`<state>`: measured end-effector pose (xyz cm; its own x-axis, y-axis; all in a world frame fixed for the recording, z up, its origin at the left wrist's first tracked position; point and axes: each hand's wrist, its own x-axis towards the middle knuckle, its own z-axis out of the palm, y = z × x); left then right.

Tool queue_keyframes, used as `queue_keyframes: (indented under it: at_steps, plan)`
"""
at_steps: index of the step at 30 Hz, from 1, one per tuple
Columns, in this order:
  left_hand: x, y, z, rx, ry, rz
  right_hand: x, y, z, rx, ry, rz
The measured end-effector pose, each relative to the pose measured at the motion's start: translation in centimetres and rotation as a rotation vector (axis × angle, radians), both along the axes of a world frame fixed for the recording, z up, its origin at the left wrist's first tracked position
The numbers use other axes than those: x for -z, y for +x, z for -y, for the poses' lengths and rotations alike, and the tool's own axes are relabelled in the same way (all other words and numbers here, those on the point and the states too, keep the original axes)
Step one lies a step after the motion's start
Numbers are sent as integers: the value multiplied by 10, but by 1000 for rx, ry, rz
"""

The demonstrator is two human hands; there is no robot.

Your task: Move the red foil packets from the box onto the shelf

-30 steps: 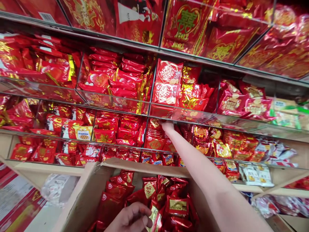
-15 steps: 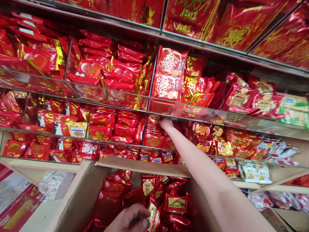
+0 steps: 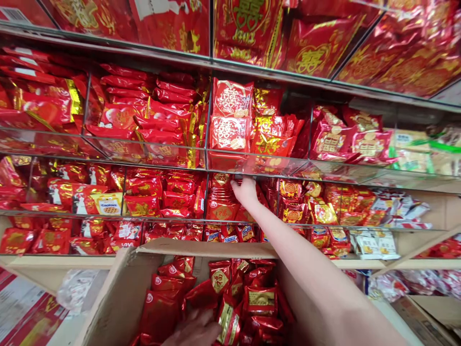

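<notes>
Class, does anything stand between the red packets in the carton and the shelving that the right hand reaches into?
Yes. The far carton wall stands between the red packets and the shelving, and the right forearm crosses above that wall's right end. Nothing visible comes between the left hand and the packets near it.

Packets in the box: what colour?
The packets are shiny red, some with gold; see the head view.

Packets lie in the box, apparently before the shelves.
</notes>
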<state>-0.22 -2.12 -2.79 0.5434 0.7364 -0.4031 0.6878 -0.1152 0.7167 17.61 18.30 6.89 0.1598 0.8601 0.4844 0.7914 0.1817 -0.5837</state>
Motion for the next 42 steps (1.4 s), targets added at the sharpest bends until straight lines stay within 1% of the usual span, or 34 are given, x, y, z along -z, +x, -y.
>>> queue_keyframes:
  at_steps: [1, 2, 3, 4, 5, 6, 7, 8, 9, 11, 12, 14, 16, 17, 18, 19, 21, 23, 25, 26, 27, 29, 31, 32, 35, 37, 40, 42]
  plan:
    - [4, 0, -3, -36, 52, -30, 2, 0, 22, -47, 52, 16]
    - [9, 1, -7, -77, 118, -58, 5, 0, 46, -124, 100, 48]
    - [14, 2, -12, -118, 189, -85, 10, -1, 72, -239, 149, 98]
    - [19, 4, -17, -156, 254, -108, 17, -2, 96, -459, 234, 227]
    - [23, 6, -22, -187, 305, -130, 25, -2, 119, -666, 279, 401]
    - [27, 8, -27, -205, 342, -144, 33, -2, 138, -772, 310, 538]
    - [29, 10, -31, -211, 366, -150, 41, -1, 153, -805, 341, 624]
    - [31, 13, -35, -210, 384, -149, 50, 1, 164, -792, 364, 671]
    - [32, 15, -37, -208, 397, -152, 57, 3, 172, -744, 392, 670]
    - [32, 17, -39, -195, 428, -160, 71, 6, 178, -653, 435, 608]
    - [32, 17, -38, -185, 440, -161, 77, 7, 179, -637, 443, 577]
    - [28, 15, -35, -159, 447, -142, 87, 6, 180, -678, 440, 542]
    - [20, 9, -31, -139, 435, -90, 92, 2, 182, -749, 394, 519]
    - [14, 6, -29, -137, 425, -62, 93, 0, 184, -766, 344, 497]
    - [6, 4, -26, -138, 423, -42, 92, -2, 186, -744, 268, 453]
    - [-2, 2, -23, -156, 422, -20, 91, -3, 188, -685, 170, 379]
    - [-21, 1, -16, -248, 401, 73, 85, -5, 192, -525, -45, 127]
    - [-36, 6, -8, -419, 317, 310, 78, -7, 193, -397, -188, -183]
    - [-45, 14, -2, -570, 277, 521, 73, -9, 193, -333, -218, -454]
    - [-47, 18, -1, -629, 300, 572, 71, -10, 192, -306, -208, -557]
    - [-47, 21, 0, -675, 354, 579, 70, -12, 191, -271, -193, -635]
    - [-45, 25, -1, -722, 500, 487, 69, -13, 190, -209, -162, -704]
    - [-40, 25, -4, -708, 621, 342, 68, -13, 189, -166, -113, -652]
    - [-38, 24, -6, -695, 654, 283, 68, -12, 188, -149, -79, -602]
    - [-32, 22, -9, -688, 682, 220, 68, -9, 187, -119, 3, -491]
    - [-31, 22, -8, -706, 688, 230, 67, -7, 187, -130, 17, -502]
    - [-34, 25, -3, -741, 688, 243, 64, -7, 189, -181, -7, -652]
    - [-38, 26, -1, -779, 687, 247, 63, -10, 195, -271, -82, -837]
